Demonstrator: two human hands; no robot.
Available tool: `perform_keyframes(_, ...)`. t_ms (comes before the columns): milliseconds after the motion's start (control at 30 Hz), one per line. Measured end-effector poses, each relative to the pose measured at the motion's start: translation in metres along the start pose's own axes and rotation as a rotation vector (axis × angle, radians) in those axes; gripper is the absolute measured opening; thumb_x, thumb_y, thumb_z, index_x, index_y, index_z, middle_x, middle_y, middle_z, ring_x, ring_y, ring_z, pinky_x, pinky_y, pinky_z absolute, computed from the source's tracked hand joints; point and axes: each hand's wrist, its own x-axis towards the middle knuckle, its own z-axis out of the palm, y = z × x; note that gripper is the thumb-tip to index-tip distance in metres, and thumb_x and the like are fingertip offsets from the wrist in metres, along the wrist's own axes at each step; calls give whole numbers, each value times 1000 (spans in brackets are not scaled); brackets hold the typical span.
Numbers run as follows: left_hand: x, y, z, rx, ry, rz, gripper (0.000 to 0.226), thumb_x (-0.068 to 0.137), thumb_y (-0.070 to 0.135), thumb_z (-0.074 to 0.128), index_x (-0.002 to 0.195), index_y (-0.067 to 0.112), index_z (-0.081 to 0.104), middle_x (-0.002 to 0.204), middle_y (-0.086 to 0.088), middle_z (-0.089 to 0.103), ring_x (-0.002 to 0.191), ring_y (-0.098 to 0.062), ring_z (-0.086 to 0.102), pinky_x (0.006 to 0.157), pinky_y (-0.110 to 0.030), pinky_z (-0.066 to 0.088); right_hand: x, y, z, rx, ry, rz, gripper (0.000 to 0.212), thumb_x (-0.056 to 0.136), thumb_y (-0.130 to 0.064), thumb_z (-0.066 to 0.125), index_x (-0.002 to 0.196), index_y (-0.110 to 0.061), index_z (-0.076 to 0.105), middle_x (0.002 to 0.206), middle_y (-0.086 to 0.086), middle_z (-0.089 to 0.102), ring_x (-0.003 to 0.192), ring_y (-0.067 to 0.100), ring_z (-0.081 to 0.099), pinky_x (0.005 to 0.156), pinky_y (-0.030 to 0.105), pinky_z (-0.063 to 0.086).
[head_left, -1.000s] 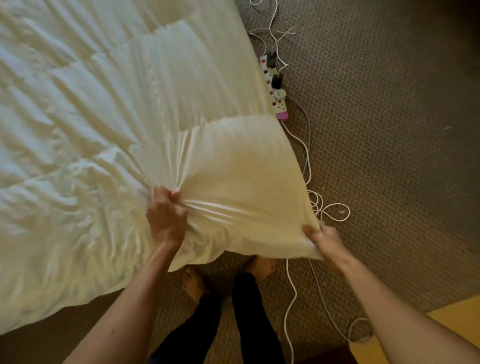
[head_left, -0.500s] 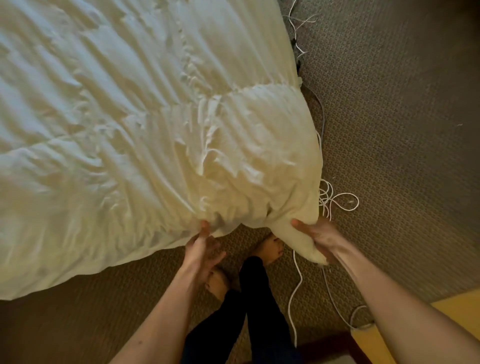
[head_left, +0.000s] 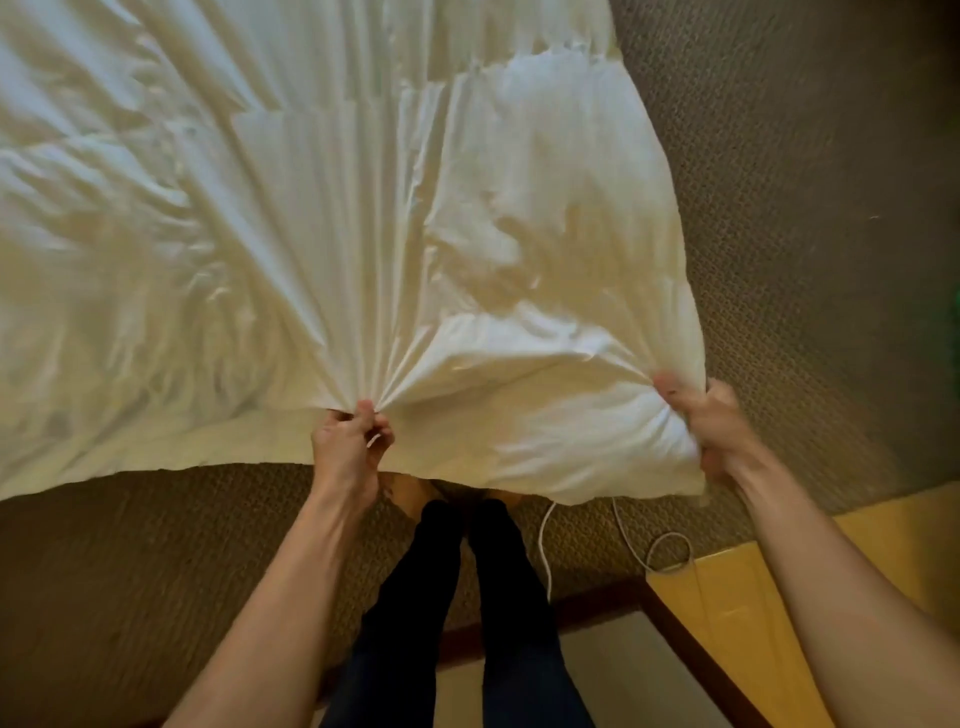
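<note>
A large cream-white duvet (head_left: 322, 218) is spread over the floor and fills most of the view. My left hand (head_left: 349, 448) grips a bunch of its near edge, and creases fan out from the fist. My right hand (head_left: 702, 422) grips the near right corner, thumb on top of the fabric. The stretch of duvet between my hands is lifted and puffed up. Its near edge hangs over my feet.
Brown woven carpet (head_left: 810, 218) lies to the right and in front. White cables (head_left: 655, 552) trail on the carpet by my legs (head_left: 467, 597). A yellow surface (head_left: 737, 587) with a dark wooden edge sits at the lower right.
Both hands have taken fresh grips on the near edge and pulled the duvet toward me and to the right. The duvet now covers the power strip and most of the cables.
</note>
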Motion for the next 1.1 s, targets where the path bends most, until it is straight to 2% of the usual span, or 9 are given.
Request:
perform_keyframes(133,17,-4,10,235,57,14,16,98,8,55,83,11,51,70,-6,54,56,-13,53,56,-28,48,41,48,0,-453,224,49,28,86,-23,66,109,-6,68,101,12,70,79,25,65,63,35,54)
perform_keyframes(267,38,-2,24,639,68,26,14,94,13,55,95,3,65,72,-7,63,60,-21,59,56,-27,47,85,40,36,-553,257,-16,51,79,-19,70,128,-7,56,122,16,64,113,38,61,98,49,49)
perform_keyframes(400,13,29,57,1108,104,721,24,91,28,62,69,19,59,63,5,59,59,-12,57,55,-27,40,82,-46,98,-425,429,-460,44,93,-29,56,132,-9,52,132,14,56,119,30,54,102,44,43)
perform_keyframes(533,24,69,97,1205,134,1187,31,91,35,59,116,17,60,117,-9,60,110,-27,54,87,-39,42,92,-89,135,-751,276,-1039,49,97,-37,45,142,-18,48,156,14,32,145,30,28,115,42,24)
perform_keyframes(600,49,86,105,1346,210,1155,47,93,42,54,136,23,48,149,-11,38,135,-29,36,102,-48,32,113,-85,132,-944,60,-1074,52,99,-48,33,148,-33,38,163,3,19,150,18,11,120,45,14)
perform_keyframes(733,94,108,94,1430,329,894,61,97,49,34,153,24,27,164,-4,12,150,-20,11,118,-57,9,145,-116,127,-740,250,-632,54,101,-52,24,154,-39,21,165,3,2,152,22,0,121,50,5)
perform_keyframes(900,95,84,88,1865,-126,1398,62,99,53,20,155,28,17,164,2,8,151,-19,4,112,-67,-3,149,-119,145,-1122,121,-1026,54,101,-50,27,153,-43,15,165,-2,1,152,20,-1,120,49,2)
perform_keyframes(1000,115,116,92,1626,229,1138,66,99,54,17,156,24,9,164,0,-2,151,-17,-5,116,-62,-6,162,-140,157,-868,317,-653,57,102,-50,27,156,-38,13,165,-1,-2,152,20,-4,121,52,1)
perform_keyframes(1100,108,142,143,1414,236,1190,66,100,46,22,156,11,13,164,-6,1,151,-22,1,117,-61,-3,148,-157,186,-1000,255,-938,57,101,-47,28,155,-33,17,164,0,-5,152,24,-4,120,51,-4)
